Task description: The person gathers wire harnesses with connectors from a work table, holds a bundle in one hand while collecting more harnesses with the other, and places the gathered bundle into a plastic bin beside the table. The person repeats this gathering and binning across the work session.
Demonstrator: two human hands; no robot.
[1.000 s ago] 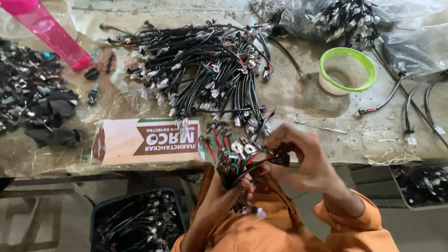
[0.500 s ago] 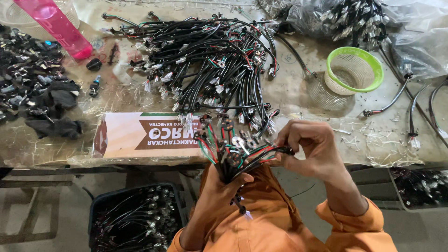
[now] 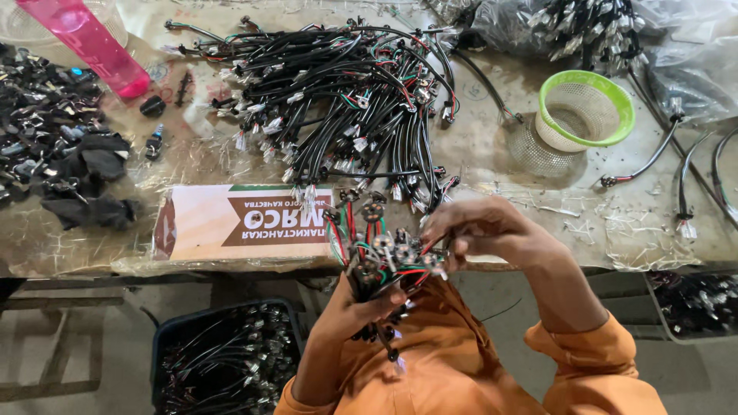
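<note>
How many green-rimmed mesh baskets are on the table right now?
1. The basket stands at the table's far right, beyond the right hand, right of the cable pile. More could be hidden under the plastic bags.

Counts: one pink translucent plastic bottle [image 3: 84,42], one green-rimmed white mesh basket [image 3: 586,111], one flat printed cardboard box [image 3: 242,223], one dark plastic crate [image 3: 223,357] under the bench. Two bare hands. Black sheathed cable harnesses [image 3: 346,100]: dozens, too tangled to count.

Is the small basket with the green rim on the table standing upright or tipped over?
Tipped. The basket with the green rim lies on its side on the table, its round opening turned partly sideways, and its white mesh inside looks empty.
</note>
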